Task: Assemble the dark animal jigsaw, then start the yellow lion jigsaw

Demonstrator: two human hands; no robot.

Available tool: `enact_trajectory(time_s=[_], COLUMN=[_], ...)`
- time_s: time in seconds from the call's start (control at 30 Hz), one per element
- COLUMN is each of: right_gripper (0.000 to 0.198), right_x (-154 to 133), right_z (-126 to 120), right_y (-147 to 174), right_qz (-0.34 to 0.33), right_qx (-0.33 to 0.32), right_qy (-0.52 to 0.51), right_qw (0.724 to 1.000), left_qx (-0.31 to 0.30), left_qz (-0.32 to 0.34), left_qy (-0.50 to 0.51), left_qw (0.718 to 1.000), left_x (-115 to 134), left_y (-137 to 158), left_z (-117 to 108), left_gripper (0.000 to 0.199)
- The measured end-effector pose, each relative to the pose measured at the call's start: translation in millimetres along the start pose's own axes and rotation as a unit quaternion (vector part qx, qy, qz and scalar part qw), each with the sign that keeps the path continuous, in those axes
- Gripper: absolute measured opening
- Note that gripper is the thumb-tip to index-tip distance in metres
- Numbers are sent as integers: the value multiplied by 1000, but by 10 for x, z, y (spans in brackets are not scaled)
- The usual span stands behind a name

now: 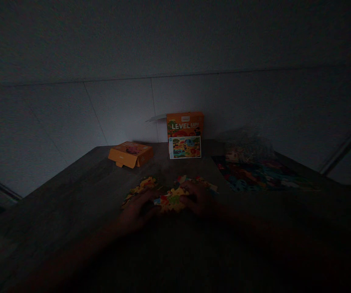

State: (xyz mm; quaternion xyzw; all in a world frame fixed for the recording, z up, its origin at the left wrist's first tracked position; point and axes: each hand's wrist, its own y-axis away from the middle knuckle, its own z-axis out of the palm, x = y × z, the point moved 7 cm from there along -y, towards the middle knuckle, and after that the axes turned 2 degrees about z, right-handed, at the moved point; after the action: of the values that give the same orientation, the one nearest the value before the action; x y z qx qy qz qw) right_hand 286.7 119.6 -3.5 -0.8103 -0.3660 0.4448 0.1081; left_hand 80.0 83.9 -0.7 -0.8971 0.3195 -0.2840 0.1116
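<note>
The scene is very dark. Yellow, green and red jigsaw puzzle pieces point(174, 199) lie on the grey table between my two hands, seemingly joined in a patch. My left hand point(138, 209) rests at the left edge of this patch, thumb and fingers apart. On the other side, my right hand point(198, 198) has its thumb and fingertips on a yellow puzzle piece point(179, 192). More loose pieces point(146, 184) are heaped beyond my left hand, and another group point(210, 185) lies behind my right hand, partly hidden by it.
An orange puzzle box point(186, 122) stands against the wall, a picture card point(185, 147) leaning on it. Another orange box point(131, 154) lies at the left with its flap open. To the right are a clear plastic bag point(245, 148) and a dark colourful sheet point(254, 177).
</note>
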Motion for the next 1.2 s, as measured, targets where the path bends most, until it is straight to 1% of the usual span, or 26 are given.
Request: enact_trajectory(time_s=[0.07,0.13,0.2,0.33,0.47,0.53,0.6,0.7,0.8,0.93,1.0,1.07,1.13,1.2], right_gripper=[28,27,26,24,25,26,29,34,28,20,19,19,19,22], right_x=[-29,-54,-73,-125,-231,-299,-347,-352,-339,-334,-325,-283,-198,-108], right_z=[54,80,78,50,24,30,77,146,151,139,136,136,136,125], right_y=[9,19,25,28,37,51,67,82,79,58,49,39,28,21], right_qz=[-6,-20,-42,-96,-134,-152,-164,-161,-164,-157,-151,-137,-108,-72], right_qx=[-36,-50,-42,0,17,8,-28,-71,-76,-96,-103,-95,-77,-49], right_qy=[13,28,44,75,74,64,52,37,23,2,1,12,31,44], right_qw=[999,998,997,993,988,986,985,984,983,983,983,986,991,995], left_qx=[7,10,11,8,6,16,32,48,62,65,66,86,104,83], left_qz=[14,20,22,21,32,46,62,80,77,5,-17,-7,28,80], left_qy=[-4,-12,-16,-14,-18,-29,-41,-47,-41,-22,-30,-59,-85,-86], left_qw=[1000,1000,1000,1000,999,998,997,994,994,998,997,995,991,990], left_x=[11,17,35,80,91,100,124,167,158,-4,-57,-34,55,181], left_y=[4,9,11,7,17,27,34,33,20,-21,-45,-61,-58,-42], left_z=[-3,-8,-19,-51,-55,-68,-95,-130,-152,-136,-136,-180,-221,-198], left_gripper=[27,27,27,25,21,21,22,22,19,20,23,25,26,27])
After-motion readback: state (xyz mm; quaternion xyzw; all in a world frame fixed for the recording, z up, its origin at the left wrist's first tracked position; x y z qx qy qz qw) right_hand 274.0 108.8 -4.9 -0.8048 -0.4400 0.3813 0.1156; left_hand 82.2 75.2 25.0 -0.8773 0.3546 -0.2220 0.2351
